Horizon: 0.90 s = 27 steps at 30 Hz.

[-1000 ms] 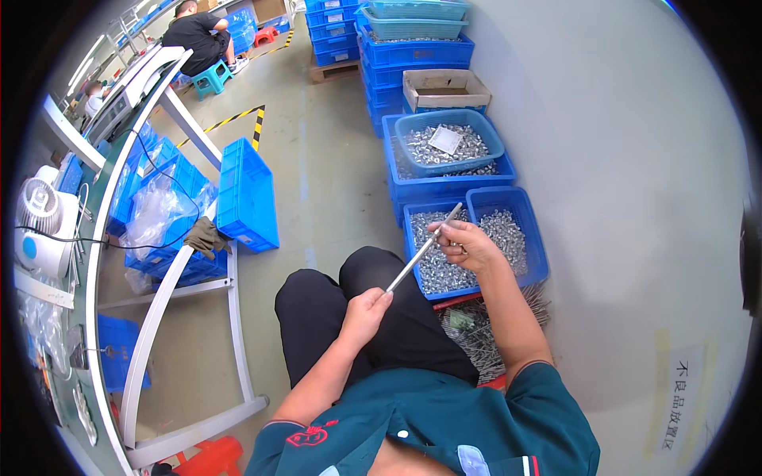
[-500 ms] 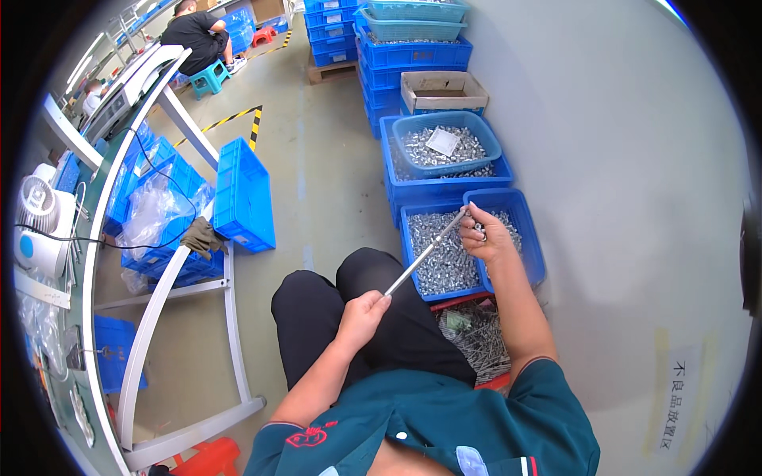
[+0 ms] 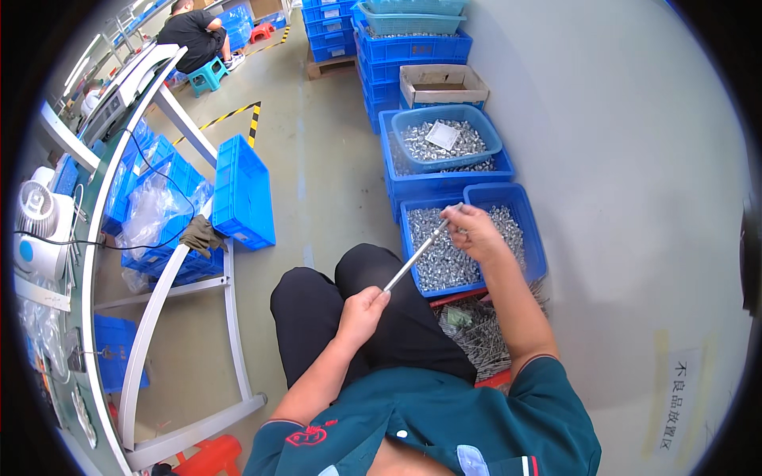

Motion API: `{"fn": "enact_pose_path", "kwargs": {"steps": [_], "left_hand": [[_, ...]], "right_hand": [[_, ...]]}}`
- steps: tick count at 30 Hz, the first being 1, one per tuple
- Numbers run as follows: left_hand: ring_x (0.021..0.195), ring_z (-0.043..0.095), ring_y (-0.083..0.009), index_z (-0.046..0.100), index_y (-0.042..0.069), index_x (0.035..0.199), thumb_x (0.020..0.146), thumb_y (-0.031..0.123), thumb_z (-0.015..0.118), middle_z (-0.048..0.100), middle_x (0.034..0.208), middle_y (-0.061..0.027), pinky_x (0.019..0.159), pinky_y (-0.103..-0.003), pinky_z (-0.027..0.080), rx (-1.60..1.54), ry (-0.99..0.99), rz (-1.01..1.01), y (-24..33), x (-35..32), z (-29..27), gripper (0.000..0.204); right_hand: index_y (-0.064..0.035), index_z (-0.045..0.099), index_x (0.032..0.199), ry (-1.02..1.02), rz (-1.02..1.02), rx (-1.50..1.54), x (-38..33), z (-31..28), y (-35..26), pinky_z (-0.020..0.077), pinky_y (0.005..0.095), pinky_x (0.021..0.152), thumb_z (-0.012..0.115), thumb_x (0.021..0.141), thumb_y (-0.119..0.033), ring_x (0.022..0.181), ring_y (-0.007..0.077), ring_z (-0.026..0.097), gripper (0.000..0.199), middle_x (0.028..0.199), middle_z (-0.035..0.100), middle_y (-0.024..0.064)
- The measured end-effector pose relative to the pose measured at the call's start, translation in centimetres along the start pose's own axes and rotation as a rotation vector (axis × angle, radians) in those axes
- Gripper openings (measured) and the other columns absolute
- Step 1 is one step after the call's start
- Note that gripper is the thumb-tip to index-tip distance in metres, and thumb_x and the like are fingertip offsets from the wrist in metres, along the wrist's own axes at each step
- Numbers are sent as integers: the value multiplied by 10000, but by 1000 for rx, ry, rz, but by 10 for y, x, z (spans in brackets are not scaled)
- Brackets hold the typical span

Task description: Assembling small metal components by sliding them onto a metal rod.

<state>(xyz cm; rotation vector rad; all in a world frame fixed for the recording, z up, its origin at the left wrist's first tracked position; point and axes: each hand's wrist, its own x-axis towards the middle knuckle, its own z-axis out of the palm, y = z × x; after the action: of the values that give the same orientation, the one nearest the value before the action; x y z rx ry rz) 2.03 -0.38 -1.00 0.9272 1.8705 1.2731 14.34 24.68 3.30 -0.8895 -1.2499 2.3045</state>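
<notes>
My left hand (image 3: 363, 315) is closed around the lower end of a long, thin metal rod (image 3: 411, 262), just above my knees. The rod slants up and to the right. At its upper end my right hand (image 3: 478, 232) pinches a small silvery metal part against the tip; the fingers partly hide it. Below and behind that hand is a blue bin (image 3: 408, 238) full of small silvery metal pieces (image 3: 444, 266). A second blue bin (image 3: 533, 246) with similar pieces overlaps it on the right. Nearer my right thigh, many long metal rods (image 3: 484, 337) lie in a red container.
Beyond the bins, a light-blue basket (image 3: 402, 136) of metal parts sits in a blue crate, near a carton (image 3: 444, 79) and stacked crates. A wall (image 3: 619, 198) runs along the right. A workbench frame (image 3: 151, 341) and an upright blue crate (image 3: 244, 190) stand left. Another person sits farther off.
My right hand has shifted slightly left at the rod's upper end, its fingers turned more over the tip. My left hand keeps its grip, with the rod almost unmoved.
</notes>
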Motion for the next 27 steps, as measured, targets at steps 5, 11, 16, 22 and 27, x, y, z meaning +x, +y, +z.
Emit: {"fn": "enact_pose_path", "kwargs": {"steps": [5,11,16,22,27], "left_hand": [[538,427,-120,528,-15,724,871,203,542,470,564,-70,527,-300,380,-65,0,-10,-1,0,0,263],[541,399,-89,521,-8,712,876,196,541,446,556,-38,509,-284,359,-100,-12,-57,-4,-1,-5,263],[536,377,-74,510,-1,697,880,198,542,426,549,-16,491,-275,337,-134,-30,-18,-3,2,2,272],[533,386,-80,517,-4,705,879,205,541,438,554,-24,494,-278,343,-79,-23,-46,-1,1,-4,273],[533,401,-91,520,-12,705,872,208,546,454,552,-35,503,-286,361,-63,-24,-43,2,0,-3,277]], "right_hand": [[6,571,1030,-162,138,-21,-9,14,19,240,165,367,568,878,-177,444,29,349,238,640,475,-2],[10,516,1008,-7,324,611,6,-33,41,286,150,355,492,908,-212,486,73,402,244,781,524,85],[-4,501,995,260,447,576,27,-71,77,261,162,332,466,874,-121,509,91,430,172,775,524,81],[-36,525,973,-25,280,611,19,-59,56,243,156,340,507,901,-162,478,48,370,146,727,489,20],[-42,557,976,-154,193,761,12,-47,26,235,156,349,512,905,-180,461,47,345,161,693,472,6]]}}
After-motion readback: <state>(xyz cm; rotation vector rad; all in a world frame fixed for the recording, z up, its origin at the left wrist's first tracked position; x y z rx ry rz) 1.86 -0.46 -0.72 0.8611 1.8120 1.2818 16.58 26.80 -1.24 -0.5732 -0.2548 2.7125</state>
